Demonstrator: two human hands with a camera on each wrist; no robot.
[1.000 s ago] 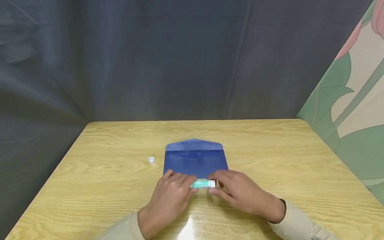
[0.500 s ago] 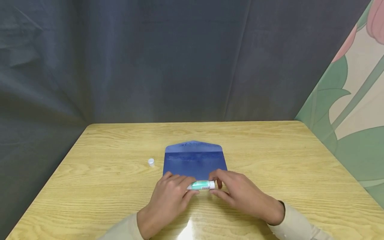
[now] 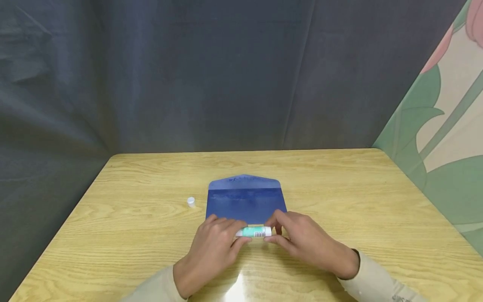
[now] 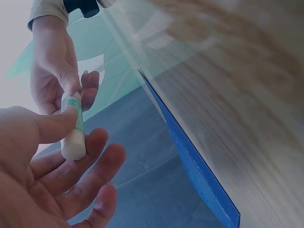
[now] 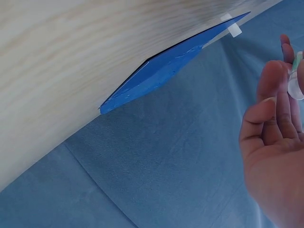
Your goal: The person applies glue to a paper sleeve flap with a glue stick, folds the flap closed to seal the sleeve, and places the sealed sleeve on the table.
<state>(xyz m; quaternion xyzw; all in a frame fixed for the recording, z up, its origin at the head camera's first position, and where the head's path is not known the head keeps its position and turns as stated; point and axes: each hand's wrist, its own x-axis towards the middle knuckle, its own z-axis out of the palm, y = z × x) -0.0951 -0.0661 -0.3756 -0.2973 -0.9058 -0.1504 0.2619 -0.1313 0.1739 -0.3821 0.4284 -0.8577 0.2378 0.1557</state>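
Observation:
A glue stick [image 3: 253, 232], white with a green label and a barcode, lies level between my two hands just above the table. My left hand [image 3: 216, 247] pinches its left part between thumb and fingers. At its white right end, the thumb and index finger of my right hand [image 3: 305, 241] grip it. In the left wrist view, the white end of the glue stick [image 4: 74, 145] points toward the camera. A blue envelope [image 3: 245, 205] lies flap open behind the hands, its near edge partly hidden by them. Left of it stands a small white cap [image 3: 191, 201].
The wooden table [image 3: 132, 218] reaches out to both sides. A dark curtain [image 3: 211, 75] hangs along its far edge and left side. On the right is a flower-patterned cloth [image 3: 449, 138].
The glue stick has turned a little about its length, so its barcode shows more fully. My right fingers have shifted slightly on its end. Envelope and cap stay put.

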